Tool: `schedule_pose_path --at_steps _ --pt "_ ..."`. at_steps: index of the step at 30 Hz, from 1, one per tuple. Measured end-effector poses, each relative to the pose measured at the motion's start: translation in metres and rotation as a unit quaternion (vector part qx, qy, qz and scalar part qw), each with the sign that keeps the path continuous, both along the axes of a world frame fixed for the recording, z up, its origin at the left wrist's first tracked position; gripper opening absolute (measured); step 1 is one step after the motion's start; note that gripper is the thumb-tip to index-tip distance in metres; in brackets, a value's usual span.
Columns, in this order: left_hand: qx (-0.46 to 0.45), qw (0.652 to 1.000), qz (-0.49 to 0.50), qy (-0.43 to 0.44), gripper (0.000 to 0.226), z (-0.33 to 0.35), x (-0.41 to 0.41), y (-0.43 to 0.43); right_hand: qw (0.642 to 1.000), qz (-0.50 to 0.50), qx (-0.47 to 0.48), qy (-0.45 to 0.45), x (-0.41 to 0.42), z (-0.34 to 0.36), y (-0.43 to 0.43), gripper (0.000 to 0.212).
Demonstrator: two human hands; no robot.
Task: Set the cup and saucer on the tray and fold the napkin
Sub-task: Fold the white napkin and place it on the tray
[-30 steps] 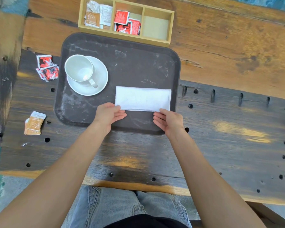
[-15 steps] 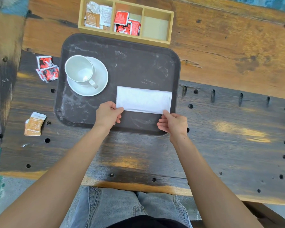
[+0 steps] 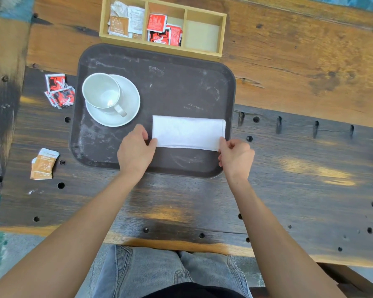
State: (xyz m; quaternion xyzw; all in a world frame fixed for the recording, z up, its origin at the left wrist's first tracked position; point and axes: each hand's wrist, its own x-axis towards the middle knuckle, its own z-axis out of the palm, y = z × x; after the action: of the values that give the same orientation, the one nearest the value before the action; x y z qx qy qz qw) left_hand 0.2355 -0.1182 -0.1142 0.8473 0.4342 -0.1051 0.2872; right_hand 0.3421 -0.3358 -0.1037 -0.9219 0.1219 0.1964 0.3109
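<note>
A white cup (image 3: 101, 93) stands upright on a white saucer (image 3: 128, 106) at the left side of the dark brown tray (image 3: 177, 82). A white napkin (image 3: 188, 133), folded into a long rectangle, lies flat on the tray's near right part. My left hand (image 3: 136, 150) pinches the napkin's near left corner between thumb and fingers. At the near right corner, my right hand (image 3: 235, 155) grips the napkin the same way. Both hands rest over the tray's front edge.
A wooden three-compartment box (image 3: 163, 26) with sachets sits just behind the tray; its right compartment holds nothing. Red sachets (image 3: 59, 91) lie left of the tray, a brown sachet (image 3: 44, 164) nearer me. The worn wooden table (image 3: 299, 168) has peg holes.
Both hands slid outward along the napkin's near edge, from resting on it to pinching its two near corners. The napkin, cup and saucer stayed where they were.
</note>
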Motion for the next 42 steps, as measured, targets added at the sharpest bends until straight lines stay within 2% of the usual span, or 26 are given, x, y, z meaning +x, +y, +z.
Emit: schedule_pose_path --at_steps 2,4,5,7,8,10,12,13,15,17,21,25,28,32,36,38,40,42 --pt "0.053 0.991 -0.091 -0.082 0.012 0.005 0.007 -0.002 0.993 0.085 -0.022 -0.074 0.003 0.007 0.011 0.032" --pt "0.057 0.974 -0.176 -0.130 0.014 0.006 0.021 -0.002 0.990 0.120 -0.016 -0.070 0.008 0.009 0.024 0.025" --pt "0.053 0.967 -0.205 -0.139 0.016 0.006 0.031 -0.003 0.993 0.111 0.002 -0.033 0.010 0.009 0.029 0.024" --pt "0.035 0.959 -0.245 -0.141 0.019 0.004 0.055 -0.002 0.991 0.025 0.082 0.106 0.008 0.009 0.036 0.024" --pt "0.023 0.955 -0.265 -0.128 0.021 0.002 0.069 -0.002 0.970 -0.043 0.135 0.198 0.003 0.012 0.038 0.023" --pt "-0.004 0.950 -0.306 -0.069 0.030 -0.002 0.095 -0.005 0.895 -0.156 0.228 0.350 -0.012 0.014 0.040 0.019" --pt "-0.025 0.944 -0.328 -0.002 0.037 -0.004 0.118 -0.006 0.818 -0.251 0.319 0.407 -0.028 0.011 0.040 0.025" --pt "-0.033 0.942 -0.334 0.022 0.037 -0.003 0.127 -0.007 0.785 -0.297 0.357 0.411 -0.034 0.007 0.043 0.028" --pt "-0.053 0.932 -0.353 0.065 0.034 -0.001 0.141 -0.008 0.745 -0.366 0.388 0.401 -0.041 0.001 0.051 0.028" --pt "-0.065 0.917 -0.374 0.118 0.031 0.002 0.151 -0.009 0.729 -0.412 0.390 0.384 -0.043 -0.004 0.062 0.024" --pt "-0.099 0.904 -0.376 0.179 0.027 0.009 0.157 -0.012 0.682 -0.485 0.410 0.361 -0.043 -0.005 0.076 0.038" --pt "-0.172 0.905 -0.354 0.164 0.016 0.020 0.154 -0.005 0.723 -0.470 0.362 0.354 -0.044 -0.005 0.074 0.035" --pt "-0.227 0.910 -0.318 0.141 0.017 0.028 0.146 0.004 0.731 -0.463 0.367 0.341 -0.048 -0.004 0.071 0.033" --pt "-0.304 0.920 -0.234 0.081 0.020 0.040 0.134 0.019 0.711 -0.434 0.459 0.308 -0.055 -0.002 0.060 0.018" --pt "-0.366 0.913 -0.180 0.027 0.017 0.054 0.120 0.029 0.682 -0.381 0.558 0.280 -0.046 0.004 0.043 0.019" --pt "-0.385 0.910 -0.155 -0.003 0.018 0.061 0.114 0.032 0.683 -0.358 0.583 0.257 -0.033 0.011 0.036 0.024" --pt "-0.404 0.904 -0.133 -0.038 0.019 0.068 0.109 0.034 0.708 -0.291 0.602 0.229 -0.019 0.018 0.032 0.045" --pt "-0.405 0.899 -0.142 -0.088 0.024 0.073 0.103 0.033 0.752 -0.192 0.602 0.189 -0.004 0.026 0.031 0.052"
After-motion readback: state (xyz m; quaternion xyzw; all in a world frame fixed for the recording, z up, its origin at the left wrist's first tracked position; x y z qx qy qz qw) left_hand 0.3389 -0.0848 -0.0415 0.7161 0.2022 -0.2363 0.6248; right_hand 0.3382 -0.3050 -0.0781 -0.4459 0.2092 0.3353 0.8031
